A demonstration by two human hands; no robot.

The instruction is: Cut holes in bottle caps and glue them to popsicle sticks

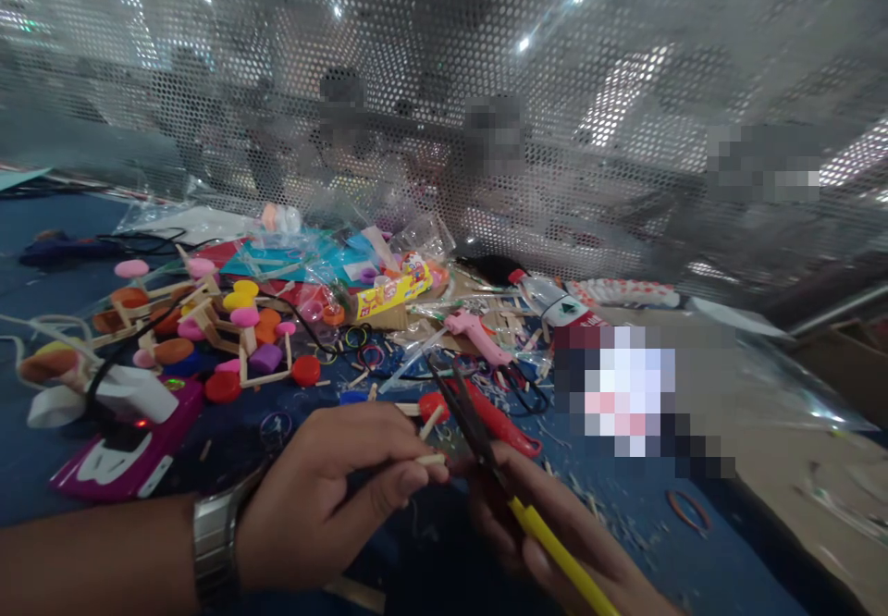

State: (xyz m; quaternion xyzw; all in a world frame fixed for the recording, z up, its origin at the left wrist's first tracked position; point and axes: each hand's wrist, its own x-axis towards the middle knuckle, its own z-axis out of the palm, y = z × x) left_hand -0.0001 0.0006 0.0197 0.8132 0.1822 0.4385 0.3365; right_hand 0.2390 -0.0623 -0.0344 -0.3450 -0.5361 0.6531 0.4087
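Note:
My left hand (339,496), with a metal watch on the wrist, pinches a short pale wooden stick (431,460) between thumb and forefinger. Another small stick (431,423) angles up just beyond those fingertips; whether it is joined to the first I cannot tell. In my right hand (555,514) is a pair of scissors (478,426) with yellow handles, its dark blades pointing up and away to the left. The fingertips of both hands nearly meet. Right behind the blades lies a red plastic tool (503,422) on the blue table.
On the left sit stick-built frames with colourful caps (242,329) and a purple power strip (131,440) with a white plug. Farther back are a pink glue gun (478,334), a yellow tube (394,294) and a bottle (555,301). A perforated metal screen (430,70) stands behind.

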